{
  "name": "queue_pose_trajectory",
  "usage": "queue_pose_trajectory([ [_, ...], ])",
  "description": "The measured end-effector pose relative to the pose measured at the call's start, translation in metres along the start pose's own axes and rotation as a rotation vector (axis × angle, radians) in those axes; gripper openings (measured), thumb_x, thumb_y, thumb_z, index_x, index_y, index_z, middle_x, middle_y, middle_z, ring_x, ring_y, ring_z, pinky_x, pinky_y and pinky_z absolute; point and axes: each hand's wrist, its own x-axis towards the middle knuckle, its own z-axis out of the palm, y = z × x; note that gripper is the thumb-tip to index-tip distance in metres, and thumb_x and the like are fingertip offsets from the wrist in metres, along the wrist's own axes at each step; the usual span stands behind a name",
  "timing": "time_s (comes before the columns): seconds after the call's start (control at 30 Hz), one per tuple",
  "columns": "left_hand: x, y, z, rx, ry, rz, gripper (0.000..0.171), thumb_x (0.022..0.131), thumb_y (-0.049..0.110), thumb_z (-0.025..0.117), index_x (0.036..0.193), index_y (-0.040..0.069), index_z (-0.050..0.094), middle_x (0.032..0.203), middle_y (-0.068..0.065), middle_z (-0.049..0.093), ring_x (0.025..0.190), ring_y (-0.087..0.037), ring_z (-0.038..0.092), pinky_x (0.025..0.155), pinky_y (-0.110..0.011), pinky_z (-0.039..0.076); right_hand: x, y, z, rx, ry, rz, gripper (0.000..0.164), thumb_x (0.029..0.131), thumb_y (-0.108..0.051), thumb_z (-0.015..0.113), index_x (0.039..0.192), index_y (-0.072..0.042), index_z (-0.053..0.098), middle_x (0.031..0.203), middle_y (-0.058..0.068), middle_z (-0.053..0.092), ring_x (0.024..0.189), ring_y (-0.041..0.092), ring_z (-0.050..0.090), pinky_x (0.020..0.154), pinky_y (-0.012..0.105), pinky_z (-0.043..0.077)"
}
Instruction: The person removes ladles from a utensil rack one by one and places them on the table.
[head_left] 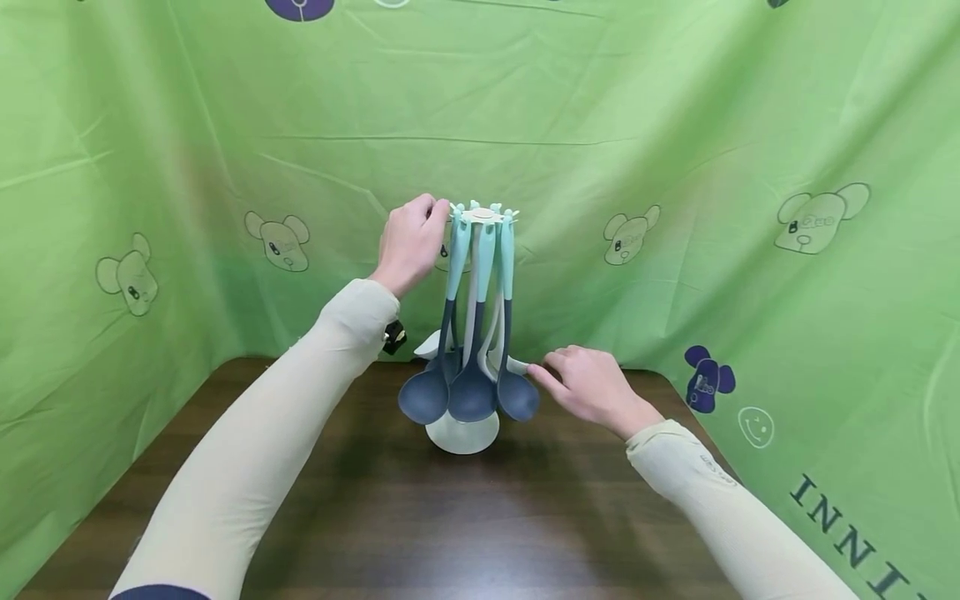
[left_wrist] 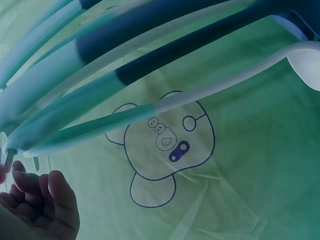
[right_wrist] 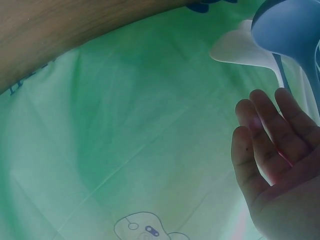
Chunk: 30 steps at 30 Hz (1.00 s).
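A white utensil rack [head_left: 462,435] stands upright on its round base, hung all around with ladles and spoons. Three dark blue ladles with mint handles face the front: a left ladle [head_left: 424,397], a middle ladle [head_left: 472,393] and a right ladle [head_left: 517,395]. Behind them hang white-headed utensils, one being a white spoon [left_wrist: 306,65]. My left hand [head_left: 411,242] is at the rack's top, where thumb and curled fingers pinch a hook tip. Beside the right ladle, my right hand [head_left: 592,385] has relaxed, slightly bent fingers [right_wrist: 272,130], its thumb close to a white utensil head [right_wrist: 245,47].
The rack stands toward the back of a dark wooden table [head_left: 465,533]. Green cloth [head_left: 555,100] printed with bear faces encloses the back and both sides. A black device [head_left: 394,337] sits at my left wrist.
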Motion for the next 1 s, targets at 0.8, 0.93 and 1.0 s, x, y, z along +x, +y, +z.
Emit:
queue_pose_trajectory([
  [0.8, 0.006, -0.005, 0.013, -0.14, -0.084, 0.101, 0.034, 0.097, 0.032, 0.029, 0.071, 0.012, 0.038, 0.064, -0.006, 0.038, 0.058, -0.02, 0.036, 0.053, -0.031, 0.033, 0.001, -0.005, 0.007, 0.018, -0.003, -0.019, 0.04, 0.094, -0.053, 0.035, 0.074, -0.025, 0.057, 0.073, -0.009, 0.058, 0.071, 0.012, 0.058, 0.056, 0.036, 0.045],
  [0.93, 0.005, -0.003, 0.014, -0.129, -0.079, 0.095, 0.035, 0.097, 0.032, 0.028, 0.071, 0.012, 0.038, 0.064, -0.006, 0.037, 0.057, -0.02, 0.034, 0.053, -0.031, 0.033, 0.001, -0.005, 0.007, 0.024, 0.008, -0.03, 0.039, 0.093, -0.052, 0.038, 0.073, -0.025, 0.057, 0.075, -0.008, 0.06, 0.071, 0.012, 0.059, 0.056, 0.036, 0.045],
  [1.0, 0.005, -0.003, 0.015, -0.126, -0.077, 0.091, 0.035, 0.097, 0.032, 0.028, 0.071, 0.012, 0.038, 0.064, -0.005, 0.036, 0.057, -0.019, 0.034, 0.053, -0.031, 0.033, 0.0, -0.006, 0.007, 0.024, 0.015, -0.035, 0.038, 0.093, -0.052, 0.038, 0.073, -0.025, 0.057, 0.074, -0.008, 0.06, 0.07, 0.012, 0.059, 0.055, 0.036, 0.045],
])
